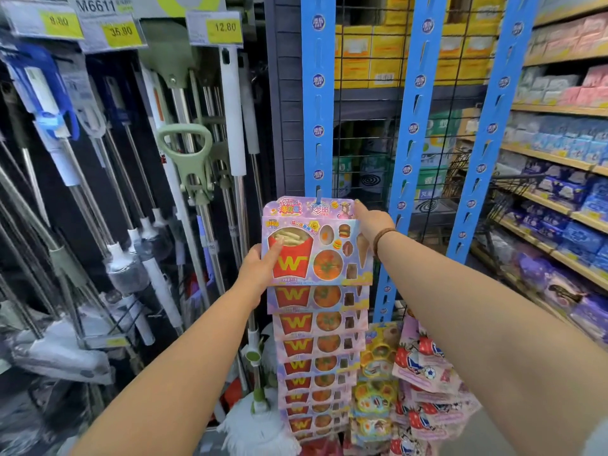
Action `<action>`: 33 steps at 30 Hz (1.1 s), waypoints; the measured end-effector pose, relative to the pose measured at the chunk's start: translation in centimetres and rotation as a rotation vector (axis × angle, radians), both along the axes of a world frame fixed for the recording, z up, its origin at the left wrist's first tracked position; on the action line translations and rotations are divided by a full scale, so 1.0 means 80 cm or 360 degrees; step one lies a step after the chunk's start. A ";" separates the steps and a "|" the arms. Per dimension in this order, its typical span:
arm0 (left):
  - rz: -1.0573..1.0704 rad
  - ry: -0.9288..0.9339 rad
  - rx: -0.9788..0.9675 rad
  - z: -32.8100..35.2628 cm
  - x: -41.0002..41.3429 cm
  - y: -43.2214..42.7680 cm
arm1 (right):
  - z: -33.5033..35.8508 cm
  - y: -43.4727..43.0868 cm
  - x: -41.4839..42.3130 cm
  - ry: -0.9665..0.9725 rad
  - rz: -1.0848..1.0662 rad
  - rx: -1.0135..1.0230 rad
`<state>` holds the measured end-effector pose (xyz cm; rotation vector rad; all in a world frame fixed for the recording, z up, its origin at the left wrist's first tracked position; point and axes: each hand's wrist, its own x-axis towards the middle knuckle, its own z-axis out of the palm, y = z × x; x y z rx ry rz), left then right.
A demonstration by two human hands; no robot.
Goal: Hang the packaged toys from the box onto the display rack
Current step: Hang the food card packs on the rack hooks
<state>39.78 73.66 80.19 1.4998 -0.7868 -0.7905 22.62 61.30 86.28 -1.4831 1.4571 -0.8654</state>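
- Head view: both bare arms reach forward to a toy pack held against the left blue hanging strip, at the top of a column of identical packs.
- The left hand grips the pack's lower left edge, thumb laid across the front over the red fries carton printed with a "W", the other fingers hidden behind the pack.
- The right hand presses at the pack's upper right corner, index finger stretched up along the card header; whether the remaining fingers are closed on the card is unclear. A brown bracelet sits on that wrist.
- A blue tab of the strip shows through the hole in the header's top middle.
- Under it, the stack of matching packs hangs overlapped down the same strip.
- Two more blue strips stand to the right; other bright toy packs hang low on the middle one.
- Mops with yellow price tags fill the left; shelves of goods line the right.
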 end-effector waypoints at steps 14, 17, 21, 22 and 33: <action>0.0181 -0.0527 0.0145 -0.028 -0.009 0.005 | -0.055 0.019 -0.015 0.0054 0.0021 -0.0160; 0.0123 -0.0611 0.0138 -0.026 0.000 0.010 | -0.060 0.033 -0.013 0.0025 0.0032 -0.0150; 0.0089 -0.0517 0.0035 -0.021 0.013 0.018 | -0.076 0.054 -0.005 0.0098 0.0000 -0.0058; 0.0111 -0.0488 0.0011 -0.020 0.015 0.018 | -0.079 0.058 -0.004 0.0099 -0.0007 -0.0050; -0.0018 -0.0070 0.0532 -0.119 0.049 0.157 | -0.181 0.194 0.019 0.0192 -0.0014 0.0225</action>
